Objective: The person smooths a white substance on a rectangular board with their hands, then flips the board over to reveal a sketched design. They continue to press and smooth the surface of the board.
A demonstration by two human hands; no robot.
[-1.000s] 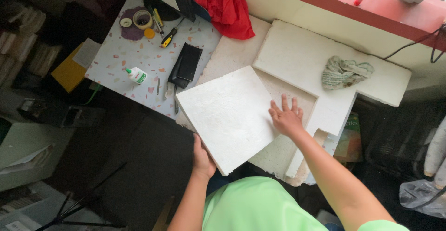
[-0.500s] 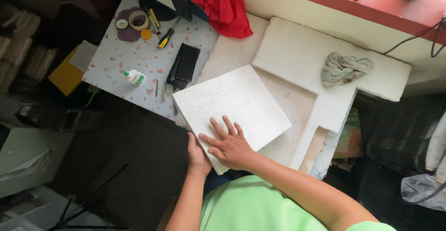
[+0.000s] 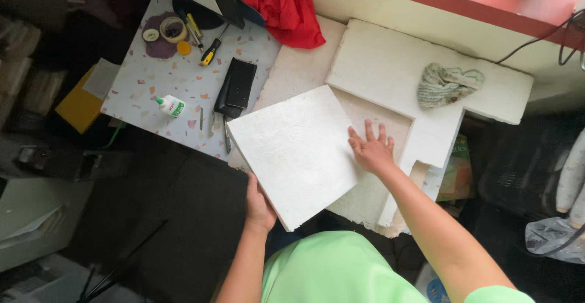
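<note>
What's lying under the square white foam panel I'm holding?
Under the square white foam panel lies a larger rough foam sheet, showing around its edges. Whatever sits directly beneath the panel's middle is covered.

Foam, cloth, speckled laminate
White foam board (image 3: 295,151) matt, grainy; red cloth (image 3: 283,7) soft, crumpled; tabletop (image 3: 183,81) smooth, speckled; black wallet (image 3: 236,87) slightly glossy, leather-like

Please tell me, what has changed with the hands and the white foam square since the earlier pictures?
The right hand slid from the middle of the square white foam board back to its right edge, fingers spread flat. The left hand kept its grip on the board's near edge. The board turned only slightly. The crumpled grey-green cloth and the small white glue bottle stayed put.
</note>
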